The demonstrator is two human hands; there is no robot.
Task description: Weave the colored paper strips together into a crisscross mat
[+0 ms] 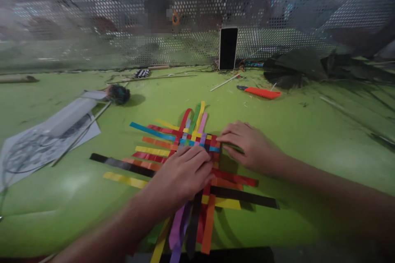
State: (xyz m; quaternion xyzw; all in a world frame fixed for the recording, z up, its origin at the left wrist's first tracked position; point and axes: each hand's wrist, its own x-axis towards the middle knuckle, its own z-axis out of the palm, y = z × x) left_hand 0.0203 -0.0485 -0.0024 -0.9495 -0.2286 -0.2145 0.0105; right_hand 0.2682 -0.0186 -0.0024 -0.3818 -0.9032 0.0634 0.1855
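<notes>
A mat of woven coloured paper strips (191, 137) lies on the green table (308, 131), with loose strip ends fanning out to all sides. My left hand (182, 172) rests on the weave's near part, fingers curled down and pressing the strips. My right hand (247, 146) lies at the weave's right edge, fingers together and pointing left, their tips pinching a green strip (233, 146) at the edge of the weave. A long black strip (243, 197) and a yellow strip (125, 180) run crosswise under my hands.
A printed paper sheet (46, 137) with a thin stick (82, 133) lies at the left. An orange comb-like tool (262, 92), a black phone (228, 48) leaning on the perforated wall, dark feathers (293, 72) and a dark pom-pom (119, 93) sit farther back.
</notes>
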